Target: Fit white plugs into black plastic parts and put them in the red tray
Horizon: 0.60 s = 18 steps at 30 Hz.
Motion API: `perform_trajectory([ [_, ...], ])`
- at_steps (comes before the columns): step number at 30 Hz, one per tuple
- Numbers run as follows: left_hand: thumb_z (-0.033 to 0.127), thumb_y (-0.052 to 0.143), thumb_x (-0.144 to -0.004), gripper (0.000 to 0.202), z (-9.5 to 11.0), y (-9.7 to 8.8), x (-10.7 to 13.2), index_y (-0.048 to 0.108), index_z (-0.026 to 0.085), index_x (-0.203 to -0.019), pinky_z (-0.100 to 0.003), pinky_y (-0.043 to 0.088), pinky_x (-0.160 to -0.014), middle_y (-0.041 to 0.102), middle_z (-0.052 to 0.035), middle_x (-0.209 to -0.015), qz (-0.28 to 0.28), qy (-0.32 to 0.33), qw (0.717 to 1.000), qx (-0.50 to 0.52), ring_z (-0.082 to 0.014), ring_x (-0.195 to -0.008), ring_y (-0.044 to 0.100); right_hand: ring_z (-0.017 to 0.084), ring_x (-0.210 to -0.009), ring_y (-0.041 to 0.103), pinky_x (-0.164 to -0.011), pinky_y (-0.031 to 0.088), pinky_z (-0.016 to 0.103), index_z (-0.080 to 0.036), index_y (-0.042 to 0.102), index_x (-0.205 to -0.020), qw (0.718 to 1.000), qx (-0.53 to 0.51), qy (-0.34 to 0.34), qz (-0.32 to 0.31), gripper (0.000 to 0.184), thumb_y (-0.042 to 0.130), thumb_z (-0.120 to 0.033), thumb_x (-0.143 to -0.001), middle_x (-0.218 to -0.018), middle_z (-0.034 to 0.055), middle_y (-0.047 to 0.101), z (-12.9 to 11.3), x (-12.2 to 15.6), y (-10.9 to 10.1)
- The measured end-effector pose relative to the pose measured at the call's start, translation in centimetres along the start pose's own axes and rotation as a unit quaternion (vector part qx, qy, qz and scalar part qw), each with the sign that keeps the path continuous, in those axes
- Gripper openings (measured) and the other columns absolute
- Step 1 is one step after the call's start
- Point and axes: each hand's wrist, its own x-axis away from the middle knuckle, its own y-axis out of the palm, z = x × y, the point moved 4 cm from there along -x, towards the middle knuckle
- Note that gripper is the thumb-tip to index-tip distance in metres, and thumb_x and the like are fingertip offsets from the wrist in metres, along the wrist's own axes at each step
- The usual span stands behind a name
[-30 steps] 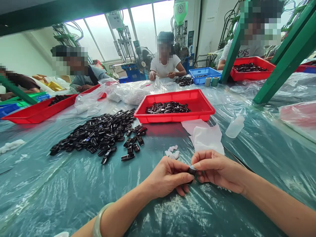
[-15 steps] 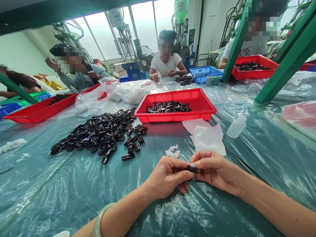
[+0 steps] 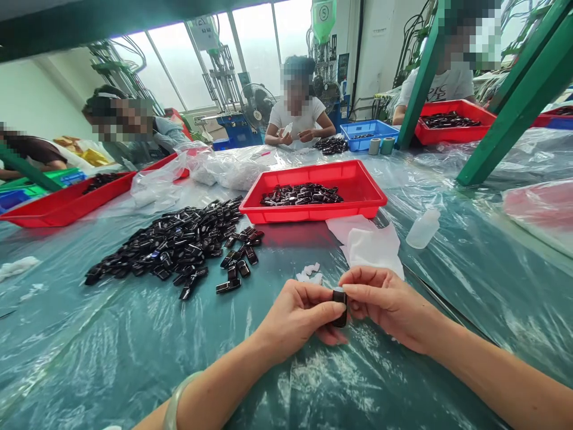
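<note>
Fingers of the left hand (image 3: 298,316) pinch one black piece (image 3: 340,312) in front of the central red tray (image 3: 313,213); thumb and forefinger of the right hand (image 3: 385,306) close narrowly at the piece's pale end. The piece's long axis runs nearly upright in view, pale end uppermost; its dark side looks glossy. One bottle (image 3: 422,230) is right of the tray, two cylinders (image 3: 387,146) beyond it, one black heap (image 3: 172,242) left.

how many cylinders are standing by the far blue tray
2: a pale cylinder and, right of it, a greener cylinder, both in front of the blue tray. Others may be hidden behind the green post.
</note>
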Motion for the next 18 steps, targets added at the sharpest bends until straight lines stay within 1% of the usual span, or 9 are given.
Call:
perform_trajectory([
  [3,0.031,0.059,-0.077,0.025,0.1,0.0,0.1,0.069,0.009,-0.074,-0.014,0.049,-0.045,0.064,-0.0057,-0.067,-0.016,-0.012,0.999,0.047,-0.0127,-0.054,0.065,0.006,-0.053,0.045,-0.05,0.034,0.02,-0.015,0.068,-0.08,0.997,0.063,-0.041,0.029,0.02,0.069,-0.032,-0.071,-0.057,-0.0034,0.054,-0.4,0.1,-0.2],
  [6,0.032,0.053,-0.081,0.03,0.0,-0.1,0.1,0.069,0.007,-0.077,-0.014,0.05,-0.045,0.065,-0.0086,-0.072,-0.022,-0.019,0.996,0.087,-0.0145,-0.056,0.067,0.006,-0.054,0.044,-0.05,0.034,0.02,-0.016,0.068,-0.085,0.993,0.098,-0.059,0.033,0.024,0.067,-0.036,-0.073,-0.06,-0.0029,0.054,-0.4,0.0,-0.4],
  [9,0.031,0.048,-0.084,0.032,0.0,-0.3,0.1,0.069,0.007,-0.079,-0.015,0.051,-0.045,0.066,-0.0101,-0.073,-0.024,-0.021,0.994,0.107,-0.0152,-0.056,0.067,0.007,-0.055,0.044,-0.051,0.035,0.021,-0.017,0.068,-0.087,0.987,0.134,-0.08,0.03,0.023,0.063,-0.037,-0.076,-0.062,-0.0027,0.055,-0.5,-0.1,-0.5],
  [13,0.032,0.047,-0.086,0.034,0.1,-0.4,0.0,0.068,0.006,-0.078,-0.015,0.051,-0.045,0.066,-0.0109,-0.073,-0.025,-0.023,0.992,0.119,-0.0159,-0.056,0.067,0.008,-0.06,0.047,-0.056,0.038,0.022,-0.018,0.065,-0.092,0.973,0.201,-0.11,0.015,0.021,0.06,-0.033,-0.077,-0.067,-0.0022,0.055,-0.9,0.3,-0.2],
  [15,0.031,0.048,-0.085,0.033,0.1,-0.4,-0.1,0.068,0.006,-0.078,-0.015,0.051,-0.044,0.066,-0.0101,-0.071,-0.023,-0.023,0.992,0.123,-0.016,-0.056,0.067,0.01,-0.065,0.048,-0.06,0.041,0.025,-0.02,0.063,-0.097,0.96,0.249,-0.131,0.001,0.023,0.061,-0.028,-0.076,-0.073,-0.0019,0.054,-1.2,0.6,0.1],
  [18,0.03,0.048,-0.084,0.031,0.2,-0.4,-0.1,0.069,0.006,-0.079,-0.015,0.051,-0.044,0.065,-0.0089,-0.067,-0.023,-0.015,0.992,0.126,-0.015,-0.054,0.066,0.012,-0.071,0.048,-0.066,0.042,0.028,-0.023,0.059,-0.103,0.916,0.363,-0.169,-0.005,0.034,0.064,-0.018,-0.07,-0.08,-0.0019,0.053,-1.6,1.2,0.6],
])
